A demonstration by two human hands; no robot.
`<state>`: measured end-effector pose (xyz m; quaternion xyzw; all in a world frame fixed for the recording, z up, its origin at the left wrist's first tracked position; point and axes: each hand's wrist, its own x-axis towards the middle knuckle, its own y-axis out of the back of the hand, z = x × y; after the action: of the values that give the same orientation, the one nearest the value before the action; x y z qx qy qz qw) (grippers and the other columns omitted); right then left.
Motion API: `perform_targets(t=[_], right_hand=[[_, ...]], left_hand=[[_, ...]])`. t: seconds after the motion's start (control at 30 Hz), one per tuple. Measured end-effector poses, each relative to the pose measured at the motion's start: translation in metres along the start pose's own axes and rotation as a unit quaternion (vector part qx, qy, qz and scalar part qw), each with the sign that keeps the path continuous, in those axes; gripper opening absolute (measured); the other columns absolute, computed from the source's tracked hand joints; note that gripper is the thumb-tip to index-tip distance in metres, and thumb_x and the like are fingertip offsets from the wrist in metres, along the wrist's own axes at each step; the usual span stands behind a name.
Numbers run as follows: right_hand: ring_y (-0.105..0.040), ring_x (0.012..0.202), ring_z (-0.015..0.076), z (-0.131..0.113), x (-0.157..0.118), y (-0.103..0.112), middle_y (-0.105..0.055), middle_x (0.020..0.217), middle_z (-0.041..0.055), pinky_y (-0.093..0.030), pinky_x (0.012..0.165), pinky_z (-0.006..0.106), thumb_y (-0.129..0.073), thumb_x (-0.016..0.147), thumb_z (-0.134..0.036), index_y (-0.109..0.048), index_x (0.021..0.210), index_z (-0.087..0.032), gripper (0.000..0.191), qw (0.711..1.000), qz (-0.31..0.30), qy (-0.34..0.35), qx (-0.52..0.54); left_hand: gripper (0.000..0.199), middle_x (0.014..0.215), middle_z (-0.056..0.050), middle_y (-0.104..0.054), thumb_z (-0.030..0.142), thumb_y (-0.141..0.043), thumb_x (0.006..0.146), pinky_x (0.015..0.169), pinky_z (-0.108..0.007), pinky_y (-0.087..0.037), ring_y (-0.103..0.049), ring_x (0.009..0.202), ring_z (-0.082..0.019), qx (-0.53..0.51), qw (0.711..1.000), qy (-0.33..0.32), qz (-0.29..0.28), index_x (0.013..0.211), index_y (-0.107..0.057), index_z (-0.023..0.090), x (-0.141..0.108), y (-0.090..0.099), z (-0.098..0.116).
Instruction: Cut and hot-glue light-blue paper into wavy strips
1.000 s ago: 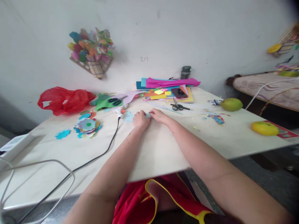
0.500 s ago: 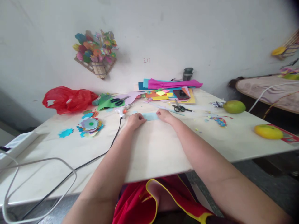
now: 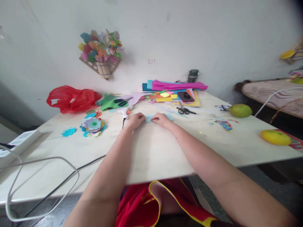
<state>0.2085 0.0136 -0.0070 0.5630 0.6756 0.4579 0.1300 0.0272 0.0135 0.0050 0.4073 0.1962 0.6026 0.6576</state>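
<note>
Head view | light-blue strip [image 3: 148, 119] on desk [image 3: 161, 151] | spans between left hand [image 3: 136, 120] and right hand [image 3: 163, 120], showing beyond the latter | both pinch it, fingers together

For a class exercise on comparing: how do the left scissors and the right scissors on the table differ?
The left scissors rest on coloured paper; the right scissors have their rings on the bare table. The left scissors' blades point rightward; the right scissors' blades point away, toward the wall. Both have dark handles.
</note>
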Motion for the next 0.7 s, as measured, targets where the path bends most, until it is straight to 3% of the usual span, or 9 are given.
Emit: perform_targets(t=[0.3, 0.53, 0.7], right_hand=[[-0.06, 0.076, 0.0132, -0.001, 0.005, -0.004, -0.068, 0.083, 0.0019, -0.043, 0.069, 0.021, -0.067, 0.07, -0.023, -0.072, 0.078, -0.02, 0.011, 0.998, -0.003, -0.055, 0.033], [-0.062, 0.073, 0.0129, -0.016, 0.01, -0.005, -0.07, 0.08, 0.0, -0.043, 0.063, 0.02, -0.068, 0.067, -0.032, -0.072, 0.079, -0.021, 0.017, 0.987, -0.045, -0.151, 0.008], [-0.061, 0.069, 0.0121, -0.018, 0.01, -0.004, -0.069, 0.075, -0.0004, -0.041, 0.057, 0.019, -0.069, 0.065, -0.033, -0.071, 0.077, -0.02, 0.018, 0.985, -0.05, -0.163, -0.009]], left_hand=[[0.024, 0.065, 0.0, -0.061, 0.037, -0.065, 0.061, 0.057, -0.023, -0.039, -0.052, 0.061, -0.013, 0.015, 1.0, -0.015, -0.019, 0.073, -0.066, 0.017, -0.001, 0.02, -0.012], [0.021, 0.063, 0.002, -0.061, 0.037, -0.065, 0.061, 0.056, -0.022, -0.04, -0.052, 0.06, -0.011, -0.028, 0.999, -0.024, -0.035, 0.069, -0.065, 0.018, -0.004, 0.018, -0.022], [0.018, 0.065, 0.001, -0.061, 0.033, -0.066, 0.061, 0.058, -0.022, -0.041, -0.052, 0.061, -0.011, -0.029, 0.998, -0.043, -0.032, 0.068, -0.064, 0.017, -0.007, 0.018, -0.023]])
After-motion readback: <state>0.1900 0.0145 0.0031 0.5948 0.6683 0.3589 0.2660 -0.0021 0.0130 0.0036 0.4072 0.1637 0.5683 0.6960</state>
